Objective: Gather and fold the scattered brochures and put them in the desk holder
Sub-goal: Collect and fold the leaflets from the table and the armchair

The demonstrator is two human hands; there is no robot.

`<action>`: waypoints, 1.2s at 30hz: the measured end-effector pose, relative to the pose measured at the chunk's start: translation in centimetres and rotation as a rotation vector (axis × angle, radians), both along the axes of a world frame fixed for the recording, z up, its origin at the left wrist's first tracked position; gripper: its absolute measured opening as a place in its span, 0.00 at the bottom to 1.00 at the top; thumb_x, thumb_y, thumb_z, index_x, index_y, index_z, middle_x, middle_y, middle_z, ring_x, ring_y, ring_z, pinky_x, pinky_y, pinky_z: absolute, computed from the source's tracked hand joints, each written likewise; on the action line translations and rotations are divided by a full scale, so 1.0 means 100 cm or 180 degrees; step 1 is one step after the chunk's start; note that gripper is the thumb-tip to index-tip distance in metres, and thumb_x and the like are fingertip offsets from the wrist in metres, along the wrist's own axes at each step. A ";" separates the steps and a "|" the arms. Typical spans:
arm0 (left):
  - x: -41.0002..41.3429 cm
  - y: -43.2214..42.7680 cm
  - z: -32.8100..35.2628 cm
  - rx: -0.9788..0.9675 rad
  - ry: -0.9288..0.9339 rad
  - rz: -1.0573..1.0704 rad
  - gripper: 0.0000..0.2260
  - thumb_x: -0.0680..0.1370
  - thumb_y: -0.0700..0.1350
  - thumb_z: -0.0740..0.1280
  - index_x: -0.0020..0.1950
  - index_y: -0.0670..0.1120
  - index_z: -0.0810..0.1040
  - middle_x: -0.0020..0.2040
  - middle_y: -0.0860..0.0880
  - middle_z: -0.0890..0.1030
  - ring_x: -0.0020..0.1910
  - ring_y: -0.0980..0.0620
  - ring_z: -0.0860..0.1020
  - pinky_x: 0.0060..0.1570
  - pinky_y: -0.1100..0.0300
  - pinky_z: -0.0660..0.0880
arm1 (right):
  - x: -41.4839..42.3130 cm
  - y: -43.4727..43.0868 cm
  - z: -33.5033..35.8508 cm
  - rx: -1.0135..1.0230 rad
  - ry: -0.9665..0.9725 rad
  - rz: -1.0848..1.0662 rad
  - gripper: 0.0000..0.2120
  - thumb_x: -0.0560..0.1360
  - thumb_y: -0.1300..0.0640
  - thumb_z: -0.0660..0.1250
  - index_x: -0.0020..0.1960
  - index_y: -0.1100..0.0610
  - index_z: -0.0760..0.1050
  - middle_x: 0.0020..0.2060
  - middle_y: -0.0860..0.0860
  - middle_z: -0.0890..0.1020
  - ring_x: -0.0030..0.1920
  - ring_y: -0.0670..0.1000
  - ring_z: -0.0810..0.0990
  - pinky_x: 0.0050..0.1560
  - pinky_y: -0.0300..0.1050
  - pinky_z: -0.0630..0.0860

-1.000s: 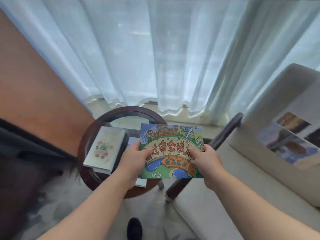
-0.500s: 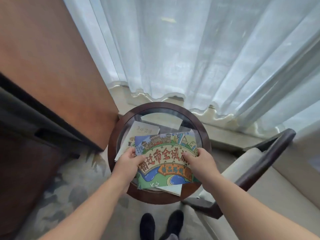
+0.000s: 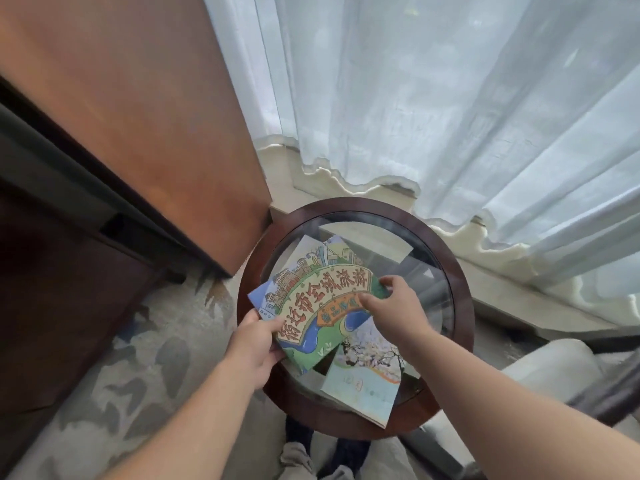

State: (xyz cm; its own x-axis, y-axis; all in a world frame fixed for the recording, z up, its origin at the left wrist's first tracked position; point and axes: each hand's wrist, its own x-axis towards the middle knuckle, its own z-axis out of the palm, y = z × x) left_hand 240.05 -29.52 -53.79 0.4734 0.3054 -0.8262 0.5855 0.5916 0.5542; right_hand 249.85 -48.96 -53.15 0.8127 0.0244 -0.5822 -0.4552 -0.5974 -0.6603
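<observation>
A colourful cartoon brochure [image 3: 311, 299] with large red characters is tilted over the round glass-topped side table [image 3: 460, 306]. My left hand [image 3: 254, 344] grips its lower left edge. My right hand [image 3: 394, 306] pinches its right edge between thumb and fingers. Beneath it, a pale brochure with a blossoming tree [image 3: 367, 372] lies on the glass and hangs over the table's near rim. Another sheet [image 3: 304, 247] shows behind the held brochure's top edge. No desk holder is visible.
A tall wooden cabinet panel [image 3: 138, 116] stands at the left, with dark furniture [image 3: 52, 271] below it. Sheer white curtains [image 3: 450, 98] hang behind the table. A light upholstered armchair [image 3: 554, 368] with a dark arm sits at the right. My feet are under the table's near edge.
My view swung left and down over the table. The held brochure has rotated counterclockwise and come low over the glass. The tree brochure now shows beneath it.
</observation>
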 end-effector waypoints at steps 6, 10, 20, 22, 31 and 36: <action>0.012 0.010 -0.044 -0.0111 0.0306 0.0127 0.10 0.80 0.35 0.62 0.56 0.48 0.77 0.50 0.44 0.85 0.46 0.43 0.83 0.46 0.50 0.79 | 0.034 0.034 -0.033 -0.0234 -0.0110 0.0331 0.26 0.76 0.52 0.69 0.70 0.56 0.68 0.62 0.54 0.72 0.45 0.52 0.81 0.29 0.40 0.75; 0.009 0.019 -0.066 0.0138 0.0793 -0.0215 0.05 0.79 0.40 0.66 0.54 0.45 0.78 0.49 0.43 0.85 0.42 0.45 0.83 0.34 0.56 0.79 | 0.047 0.058 -0.049 -0.0465 -0.0149 0.0700 0.27 0.75 0.53 0.70 0.71 0.57 0.67 0.62 0.54 0.70 0.51 0.53 0.80 0.47 0.52 0.82; 0.015 0.022 -0.077 0.0977 0.1264 -0.0974 0.09 0.77 0.50 0.70 0.43 0.44 0.80 0.33 0.45 0.82 0.24 0.52 0.75 0.21 0.65 0.70 | 0.051 0.066 -0.069 -0.1044 0.0087 0.1279 0.32 0.74 0.52 0.70 0.74 0.55 0.61 0.68 0.56 0.66 0.64 0.58 0.73 0.62 0.57 0.76; 0.015 0.023 -0.072 0.1077 0.1272 -0.1088 0.10 0.77 0.51 0.70 0.43 0.45 0.80 0.31 0.45 0.82 0.23 0.52 0.75 0.20 0.66 0.69 | 0.049 0.064 -0.066 -0.1019 0.0110 0.1249 0.37 0.75 0.52 0.70 0.78 0.55 0.55 0.72 0.56 0.63 0.67 0.58 0.70 0.62 0.58 0.76; 0.041 0.022 -0.024 0.1422 0.0922 -0.1610 0.10 0.76 0.48 0.68 0.40 0.42 0.79 0.30 0.46 0.82 0.23 0.52 0.75 0.22 0.64 0.69 | 0.034 0.052 -0.017 -0.1001 -0.0114 0.0896 0.34 0.76 0.52 0.69 0.77 0.55 0.58 0.73 0.56 0.63 0.69 0.59 0.69 0.70 0.55 0.68; 0.060 -0.004 0.010 0.1395 0.0541 -0.2010 0.08 0.78 0.44 0.66 0.45 0.39 0.77 0.32 0.44 0.79 0.24 0.50 0.72 0.21 0.65 0.66 | 0.006 0.021 0.026 -0.0851 -0.0243 0.0587 0.29 0.76 0.51 0.67 0.74 0.54 0.63 0.70 0.54 0.66 0.66 0.55 0.71 0.65 0.51 0.71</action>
State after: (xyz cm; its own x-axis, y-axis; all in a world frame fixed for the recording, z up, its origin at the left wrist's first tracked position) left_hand 246.08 -29.89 -52.76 0.5439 0.3355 -0.7692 0.8356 -0.1331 0.5329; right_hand 250.40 -46.81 -50.56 0.8503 0.0296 -0.5255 -0.2785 -0.8218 -0.4970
